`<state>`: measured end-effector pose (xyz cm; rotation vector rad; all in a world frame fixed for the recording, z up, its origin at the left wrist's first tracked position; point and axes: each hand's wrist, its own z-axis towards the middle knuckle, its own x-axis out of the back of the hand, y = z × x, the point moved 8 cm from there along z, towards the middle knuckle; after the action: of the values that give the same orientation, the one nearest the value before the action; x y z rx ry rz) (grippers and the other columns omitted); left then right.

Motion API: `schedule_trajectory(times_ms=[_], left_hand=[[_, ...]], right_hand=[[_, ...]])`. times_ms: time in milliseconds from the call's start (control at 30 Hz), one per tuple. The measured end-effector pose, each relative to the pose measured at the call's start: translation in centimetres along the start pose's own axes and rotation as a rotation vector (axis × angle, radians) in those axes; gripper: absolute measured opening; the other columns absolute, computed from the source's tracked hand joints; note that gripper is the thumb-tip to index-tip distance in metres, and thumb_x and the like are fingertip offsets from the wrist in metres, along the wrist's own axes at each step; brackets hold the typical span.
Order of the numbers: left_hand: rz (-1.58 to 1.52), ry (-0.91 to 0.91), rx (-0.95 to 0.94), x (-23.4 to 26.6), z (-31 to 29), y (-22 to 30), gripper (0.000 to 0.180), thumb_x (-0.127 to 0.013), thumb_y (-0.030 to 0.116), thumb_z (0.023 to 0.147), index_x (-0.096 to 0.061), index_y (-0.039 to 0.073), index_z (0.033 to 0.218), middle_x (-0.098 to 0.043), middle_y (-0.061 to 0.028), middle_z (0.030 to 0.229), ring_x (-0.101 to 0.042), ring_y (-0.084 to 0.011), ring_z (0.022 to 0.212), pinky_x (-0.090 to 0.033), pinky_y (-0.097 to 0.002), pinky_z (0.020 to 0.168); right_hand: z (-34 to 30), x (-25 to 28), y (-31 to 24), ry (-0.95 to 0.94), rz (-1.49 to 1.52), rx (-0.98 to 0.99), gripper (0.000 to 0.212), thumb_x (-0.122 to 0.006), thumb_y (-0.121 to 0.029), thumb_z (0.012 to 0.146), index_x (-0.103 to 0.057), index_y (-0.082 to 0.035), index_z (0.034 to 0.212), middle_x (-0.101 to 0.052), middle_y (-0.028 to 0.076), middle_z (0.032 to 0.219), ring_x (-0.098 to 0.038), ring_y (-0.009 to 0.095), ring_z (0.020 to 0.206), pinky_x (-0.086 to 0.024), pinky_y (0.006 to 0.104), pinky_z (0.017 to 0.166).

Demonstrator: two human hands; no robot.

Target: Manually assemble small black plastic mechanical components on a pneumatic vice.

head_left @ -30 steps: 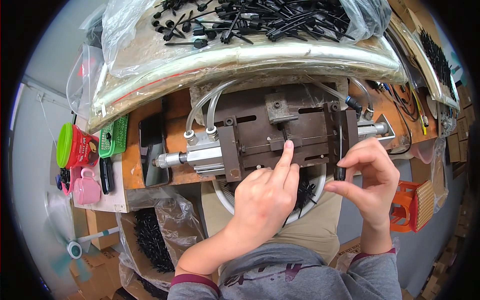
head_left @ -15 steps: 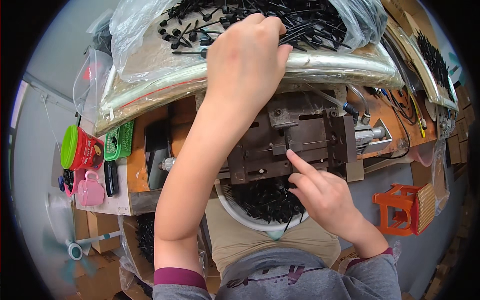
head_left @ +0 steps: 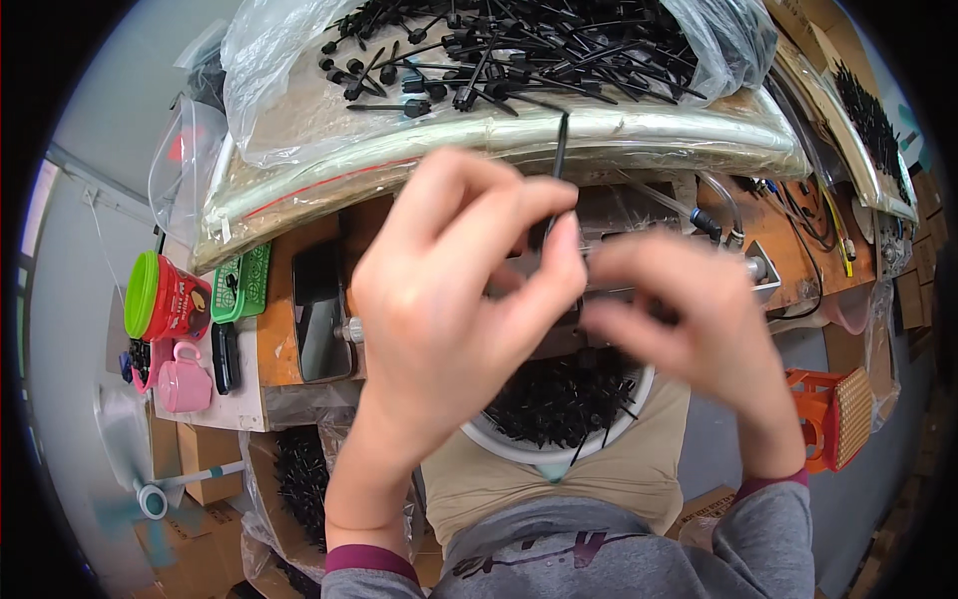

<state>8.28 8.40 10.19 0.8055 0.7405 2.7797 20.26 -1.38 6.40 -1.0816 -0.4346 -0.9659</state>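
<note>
Between the thumb and fingers of my left hand point(head_left: 449, 290) a thin black plastic stake point(head_left: 562, 150) points up and away from me; its lower end is hidden by the fingers. My right hand point(head_left: 699, 309) is close to the left fingertips, its fingers bent and smeared by motion, so I cannot tell what it holds. Both hands are over a dark metal fixture point(head_left: 639, 205), which they mostly cover. Beyond them, a heap of black stakes with knobbed heads point(head_left: 529, 60) lies on a plastic-wrapped tray point(head_left: 329, 170). Below my hands, a white bowl point(head_left: 529, 454) on my lap holds many small black parts.
On the bench's left are a dark phone-like slab point(head_left: 321, 314), a green basket point(head_left: 239, 285), a red tub point(head_left: 175, 299) and a pink cup point(head_left: 185, 379). Air hoses point(head_left: 714, 205) and cables run at the right, with an orange stool point(head_left: 828, 419) below. A fan point(head_left: 150, 499) stands lower left.
My left hand has come back from the heap toward me, with a black stake in its fingers. My right hand has lifted from the fixture up to meet it.
</note>
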Motion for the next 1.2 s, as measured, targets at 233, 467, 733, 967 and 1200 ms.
schedule_trajectory(times_ms=[233,467,733,967,1200], left_hand=[[-0.084,-0.026,0.159,-1.1,-2.1,-2.3,0.016,-0.077,-0.004,0.080,-0.074,-0.001,0.095,-0.062,-0.0071,0.103,-0.065,-0.0105,0.079,-0.060,-0.0225,0.059],[-0.077,-0.228,0.108,-2.4,-5.6,0.6,0.031,-0.084,0.000,0.073,-0.074,0.000,0.102,-0.066,-0.0155,0.125,-0.071,-0.0207,0.090,-0.062,-0.0299,0.071],[0.241,-0.339,-0.009,-5.9,-11.0,1.8,0.026,-0.081,0.012,0.075,-0.072,0.004,0.097,-0.068,-0.0144,0.129,-0.068,-0.0167,0.068,-0.053,-0.0269,0.062],[0.340,-0.382,0.010,-6.8,-10.3,1.0,0.028,-0.083,0.013,0.071,-0.072,0.006,0.095,-0.069,-0.0132,0.128,-0.066,-0.0164,0.060,-0.053,-0.0269,0.059],[0.210,-0.369,0.017,-4.2,-6.3,1.5,0.027,-0.083,0.014,0.074,-0.072,0.005,0.097,-0.074,-0.0125,0.110,-0.069,-0.0225,0.067,-0.055,-0.0292,0.063]], right_hand=[[10.1,2.1,1.2,0.188,-0.068,0.125,0.017,-0.074,-0.015,0.087,-0.073,-0.001,0.097,-0.073,0.005,0.086,-0.065,0.012,0.071,-0.050,0.0261,0.060],[15.0,-0.1,5.1,-0.065,-0.292,-0.066,0.022,-0.075,-0.019,0.078,-0.071,0.003,0.078,-0.065,0.011,0.061,-0.062,0.020,0.052,-0.052,0.0336,0.055],[11.8,4.2,1.4,0.056,-0.314,-0.063,0.020,-0.073,-0.011,0.076,-0.069,0.006,0.087,-0.071,0.018,0.080,-0.069,0.027,0.073,-0.055,0.0337,0.070],[5.2,5.0,0.9,0.123,-0.076,0.058,0.035,-0.070,-0.010,0.092,-0.064,0.004,0.123,-0.067,0.011,0.115,-0.065,0.016,0.104,-0.049,0.0307,0.097],[-2.8,1.8,0.1,0.161,0.153,-0.020,0.027,-0.082,0.000,0.076,-0.067,0.003,0.099,-0.067,0.019,0.124,-0.070,0.023,0.092,-0.058,0.0333,0.082]])
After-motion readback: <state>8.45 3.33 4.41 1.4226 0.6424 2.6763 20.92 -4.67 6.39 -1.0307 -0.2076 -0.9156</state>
